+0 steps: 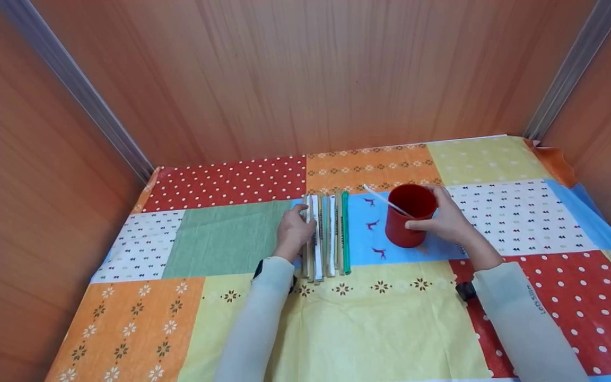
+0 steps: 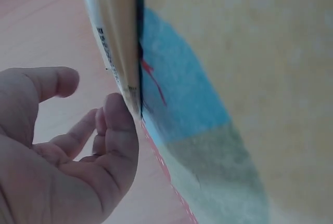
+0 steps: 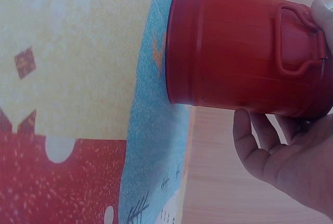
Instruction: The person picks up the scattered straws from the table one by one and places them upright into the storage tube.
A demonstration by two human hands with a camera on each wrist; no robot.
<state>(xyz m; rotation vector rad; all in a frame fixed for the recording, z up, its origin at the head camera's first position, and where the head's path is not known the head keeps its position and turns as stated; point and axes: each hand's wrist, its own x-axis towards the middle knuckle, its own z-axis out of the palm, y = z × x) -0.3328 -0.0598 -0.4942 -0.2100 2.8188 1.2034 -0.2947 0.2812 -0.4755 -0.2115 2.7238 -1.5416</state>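
Observation:
My right hand [image 1: 448, 220] holds a red metal cup [image 1: 405, 233] by its upper part, the thumb over the near side of the rim. A hinged wire handle [image 3: 279, 42] shows on the cup in the right wrist view. One slim white stick [image 1: 376, 193] leans out over the cup's left rim. Left of the cup, several slim paper-wrapped sticks [image 1: 332, 233] lie side by side, with a green one [image 1: 345, 233] at the right end. My left hand [image 1: 295, 231] is at the row's left side, loosely bent; a gap shows between thumb and forefinger [image 2: 120, 120].
A patchwork-patterned cloth [image 1: 226, 233] covers the table. Wood-grain panels [image 1: 337, 79] rise behind it and at both sides, joined by metal corner strips [image 1: 80, 82]. A dark band [image 1: 465, 291] sits at the right wrist.

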